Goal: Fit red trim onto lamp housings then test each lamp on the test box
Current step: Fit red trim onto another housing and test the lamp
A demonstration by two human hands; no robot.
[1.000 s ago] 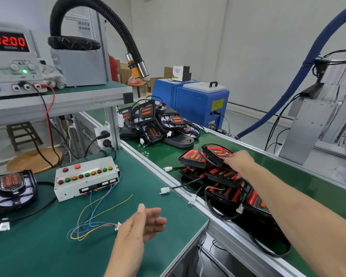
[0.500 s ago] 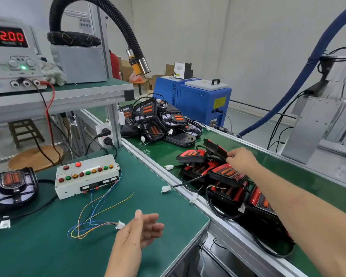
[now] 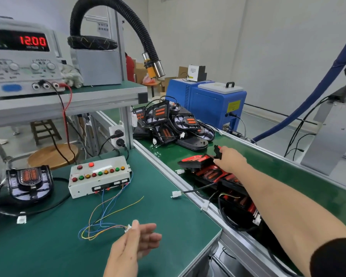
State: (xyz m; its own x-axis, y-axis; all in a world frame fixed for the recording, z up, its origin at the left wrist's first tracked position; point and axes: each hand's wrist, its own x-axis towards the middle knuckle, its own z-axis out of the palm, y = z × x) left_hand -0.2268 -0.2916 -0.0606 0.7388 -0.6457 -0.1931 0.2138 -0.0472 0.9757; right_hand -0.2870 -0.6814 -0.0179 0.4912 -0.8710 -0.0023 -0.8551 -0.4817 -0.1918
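Observation:
A pile of black lamp housings with red trim (image 3: 210, 172) lies on the green conveyor belt (image 3: 278, 176). My right hand (image 3: 231, 159) reaches over the pile and grips one black lamp (image 3: 218, 151), tipped up on its edge at the far side. My left hand (image 3: 136, 242) hovers with straight, relaxed fingers and holds nothing. It is right beside the white connector (image 3: 127, 228) on the coloured wires that run from the white test box (image 3: 99, 176). Another lamp (image 3: 29, 180) with its cable lies on the bench at the left.
A second heap of lamps (image 3: 168, 124) sits further up the belt, in front of a blue machine (image 3: 214, 102). A power supply (image 3: 20, 56) reading 12.00 stands on the shelf, and a black extraction hose (image 3: 116, 17) arches above. Loose white plugs (image 3: 176, 193) lie near the aluminium rail.
My right hand has carried the gripped lamp from above the pile towards its far side and tipped it onto its edge. My left hand has barely moved.

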